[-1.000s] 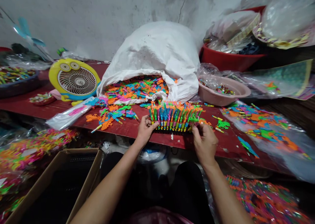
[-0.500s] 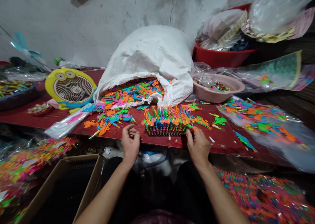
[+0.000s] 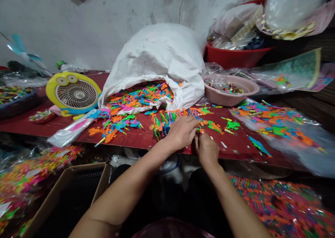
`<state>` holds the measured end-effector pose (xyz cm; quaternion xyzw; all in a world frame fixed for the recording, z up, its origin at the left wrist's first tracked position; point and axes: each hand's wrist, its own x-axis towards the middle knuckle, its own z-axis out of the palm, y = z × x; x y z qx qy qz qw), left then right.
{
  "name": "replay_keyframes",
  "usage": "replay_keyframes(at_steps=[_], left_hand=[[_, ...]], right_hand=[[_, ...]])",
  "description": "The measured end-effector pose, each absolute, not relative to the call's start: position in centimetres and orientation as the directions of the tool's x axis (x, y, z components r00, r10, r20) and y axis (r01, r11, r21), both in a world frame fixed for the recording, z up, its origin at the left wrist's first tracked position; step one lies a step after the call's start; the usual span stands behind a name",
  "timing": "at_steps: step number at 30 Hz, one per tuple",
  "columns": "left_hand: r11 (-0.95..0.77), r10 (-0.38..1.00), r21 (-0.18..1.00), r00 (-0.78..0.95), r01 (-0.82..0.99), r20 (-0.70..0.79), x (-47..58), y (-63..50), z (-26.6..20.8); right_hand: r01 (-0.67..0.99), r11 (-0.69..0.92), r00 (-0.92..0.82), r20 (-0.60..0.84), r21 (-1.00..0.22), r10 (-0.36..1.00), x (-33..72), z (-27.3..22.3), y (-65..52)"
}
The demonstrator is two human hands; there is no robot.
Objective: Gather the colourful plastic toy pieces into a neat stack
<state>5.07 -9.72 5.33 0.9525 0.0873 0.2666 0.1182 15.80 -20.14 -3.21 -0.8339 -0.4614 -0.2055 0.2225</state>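
A tight row of small colourful plastic toy pieces (image 3: pixel 162 121), with orange round tips at the front, stands upright at the table's front edge. Across the front and right part of this row reaches my left hand (image 3: pixel 183 130), its fingers bent together at the right end; what they grip is hidden. My right hand (image 3: pixel 208 148) is close beside it, thumb and fingers curled at the row's right front corner, around something too small to name. The dark base of the row is mostly covered by my left hand and forearm. Loose toy pieces (image 3: pixel 115 126) lie to the left.
Behind the row, a white sack (image 3: pixel 159 53) spills more pieces. A yellow fan (image 3: pixel 75 93) stands left; a pink basin (image 3: pixel 227 95) and red tub (image 3: pixel 238 58) are right. Pieces lie on clear plastic (image 3: pixel 293 140). An open cardboard box (image 3: pixel 65 196) sits low left.
My left hand has moved right from beside the row's left end, crossing in front of it to its right end. My right hand has shifted slightly left and stays at that corner.
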Motion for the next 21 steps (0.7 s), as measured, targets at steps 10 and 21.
replay_keyframes(at_steps=[10,21], left_hand=[[-0.964,0.259,0.181,0.851,0.197,0.457,5.8,-9.6,6.0],[-0.975,0.223,0.085,0.864,0.207,0.451,6.5,-9.0,6.1]], right_hand=[[0.729,-0.128,0.59,0.521,-0.673,0.618,15.9,-5.3,-19.4],[0.551,0.047,0.677,0.479,-0.833,0.559,19.2,-7.2,-18.5]])
